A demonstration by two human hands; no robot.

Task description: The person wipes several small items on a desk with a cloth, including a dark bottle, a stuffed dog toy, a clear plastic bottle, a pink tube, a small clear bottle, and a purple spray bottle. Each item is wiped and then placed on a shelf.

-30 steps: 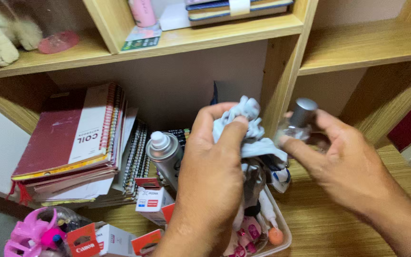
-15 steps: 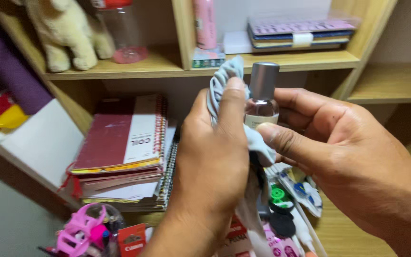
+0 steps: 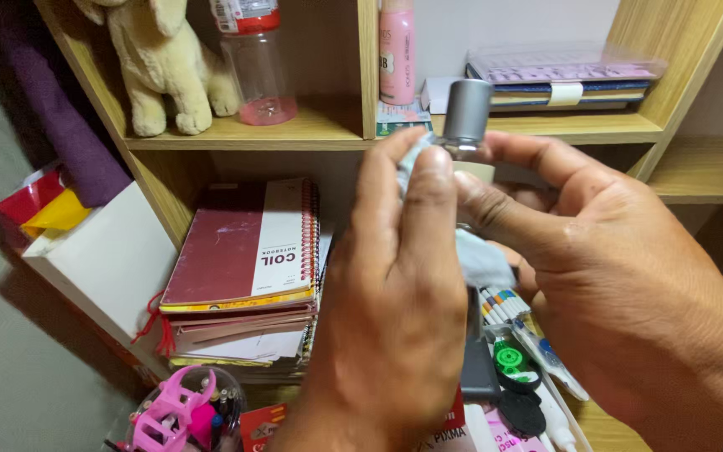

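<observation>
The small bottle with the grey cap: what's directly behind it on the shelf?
Behind the grey cap a stack of flat books and a pink tube stand on the wooden shelf. The left hand, right hand and cloth cover the bottle's body.

both hands raised, left hand point(image 3: 395, 301) and right hand point(image 3: 621, 285) fingers pinched

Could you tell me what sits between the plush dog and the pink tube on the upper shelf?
In the head view, a clear plastic bottle with a pinkish base stands between them.
</observation>
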